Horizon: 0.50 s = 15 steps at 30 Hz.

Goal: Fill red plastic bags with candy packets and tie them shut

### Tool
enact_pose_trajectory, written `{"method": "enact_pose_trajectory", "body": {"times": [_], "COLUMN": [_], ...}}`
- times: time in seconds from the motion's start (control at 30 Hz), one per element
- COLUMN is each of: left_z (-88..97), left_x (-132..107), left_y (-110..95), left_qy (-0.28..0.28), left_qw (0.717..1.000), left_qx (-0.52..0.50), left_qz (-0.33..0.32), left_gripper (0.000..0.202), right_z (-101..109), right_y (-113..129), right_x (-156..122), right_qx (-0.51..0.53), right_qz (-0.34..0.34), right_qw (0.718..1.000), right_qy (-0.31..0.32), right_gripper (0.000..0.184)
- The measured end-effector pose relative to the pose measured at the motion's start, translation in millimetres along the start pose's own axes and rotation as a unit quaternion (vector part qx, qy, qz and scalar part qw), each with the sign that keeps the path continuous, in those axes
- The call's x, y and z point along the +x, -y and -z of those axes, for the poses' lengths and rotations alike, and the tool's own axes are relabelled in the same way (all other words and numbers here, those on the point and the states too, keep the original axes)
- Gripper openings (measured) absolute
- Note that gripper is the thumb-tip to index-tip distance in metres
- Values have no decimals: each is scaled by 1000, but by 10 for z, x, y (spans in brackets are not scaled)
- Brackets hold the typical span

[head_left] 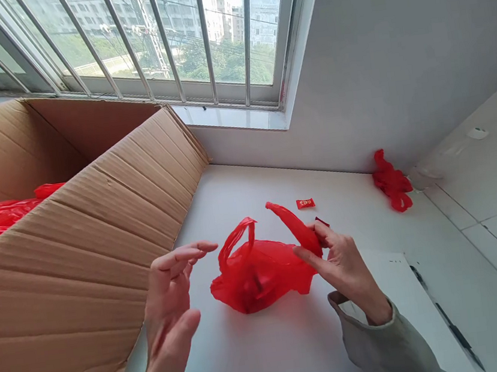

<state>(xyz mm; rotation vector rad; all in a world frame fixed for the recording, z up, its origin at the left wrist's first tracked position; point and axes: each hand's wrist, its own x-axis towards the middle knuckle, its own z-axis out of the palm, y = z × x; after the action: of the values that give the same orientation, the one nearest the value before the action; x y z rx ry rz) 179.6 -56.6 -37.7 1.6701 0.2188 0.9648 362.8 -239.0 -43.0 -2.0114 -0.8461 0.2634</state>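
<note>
R hand [341, 259] has the red bag [264, 277] pinched btwn thumb & fingers, low on its R handle [295, 223]; that grip is prob. why the handle stands up in a slanted strip, tip well above the rest; L hand [168, 310] grips nothing, thumb spread from fingers, palm turned twd the bag; its fingertips stop just short of the L loop [241, 241], which stands up w/ no hand on it, prob. b/c the plastic is creased stiff enough.

The bag sits on the white table [251, 354], btwn both hands & in front of the person, so either side is w/in reach; smth darker shows thru the thin plastic, can't tell what; it may be the weight holding the base down.

Cardboard box [113, 227] stands at L, close by L arm, w/ red plastic [3, 219] inside, prob. there for easy reach; a small red packet [305, 203] lies flat past the bag, a 2nd one [322, 221] partly hidden behind R hand; a crumpled red bundle [392, 181] is at far R near the wall [373, 62], well apart, prob. out of the way.
</note>
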Motion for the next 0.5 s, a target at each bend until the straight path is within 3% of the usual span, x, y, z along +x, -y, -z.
{"method": "enact_pose_trajectory", "body": {"times": [0.03, 0.1, 0.17, 0.2, 0.27, 0.33, 0.4, 0.5], "left_z": [-31, -134, -288, -377, -554, -687, -729, -601], "left_x": [-27, -71, -83, -74, -30, 29, 73, 66], "left_y": [-79, -223, -300, -299, -216, -62, 86, 153], "left_qy": [0, 21, 112, 172, 284, 343, 360, 338], "left_qw": [994, 945, 878, 852, 822, 806, 796, 795], "left_qx": [85, 254, 348, 366, 378, 407, 443, 475], "left_qz": [-63, -204, -310, -332, -317, -259, -201, -166], "left_gripper": [48, 57, 48, 40, 28, 24, 22, 30], "right_z": [-23, -58, -78, -82, -82, -68, -37, 44], "right_y": [16, 48, 74, 84, 93, 89, 70, 21], "right_x": [-3, -8, -13, -16, -20, -21, -16, 4], "right_qx": [-8, -21, -22, -15, 8, 39, 71, 85], "right_qz": [2, -1, -6, -7, -5, -7, -16, -39], "right_qw": [1000, 1000, 999, 1000, 1000, 999, 997, 994], "right_qy": [-3, -15, -25, -24, -11, 2, -2, -53], "right_gripper": [21, 21, 19, 18, 19, 22, 23, 25]}}
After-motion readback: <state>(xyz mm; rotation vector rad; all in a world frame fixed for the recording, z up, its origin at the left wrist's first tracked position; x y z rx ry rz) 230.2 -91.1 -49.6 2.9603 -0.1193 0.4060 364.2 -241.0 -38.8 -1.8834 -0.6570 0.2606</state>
